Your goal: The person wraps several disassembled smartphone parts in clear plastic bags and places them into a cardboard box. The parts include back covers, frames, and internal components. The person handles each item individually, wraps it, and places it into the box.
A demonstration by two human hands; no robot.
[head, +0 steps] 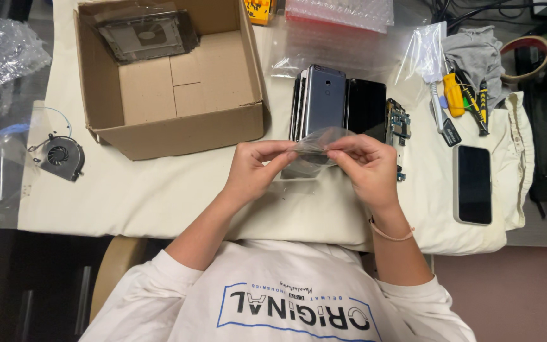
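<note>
Far left of the grip: a small black fan (60,156) with thin wires, lying on a clear plastic sheet (14,130) at the table edge. Crumpled clear wrap (9,49) sits above it.

Up and left of the grip: an open cardboard box (172,82), flaps up, with a flat dark part in a clear bag (147,37) resting in its back corner. The box's front wall stands just beyond the left hand's knuckles.

Left hand (252,171): thumb and fingertips pressed together on the left edge of a clear plastic bag (316,144). Right hand (365,166): same pinch on the bag's right edge. The bag is stretched between the two pinches, raised off the cloth — it looks like a thin sleeve, contents not clear. A thin band (389,235) sits on the right wrist.

Directly behind the grip: a row of phones (324,101) standing on edge, packed together, a black-faced one at the right end. Just right of them is a green circuit board (398,120).

Further right: bubble wrap (340,12) at the top, a small clear bag (427,50), yellow-handled screwdrivers (454,95) beside a grey rag (476,54), a roll of tape (527,57).

Right of the grip, well apart — a phone (474,183) lying flat, screen dark, on the cream cloth (159,196).
</note>
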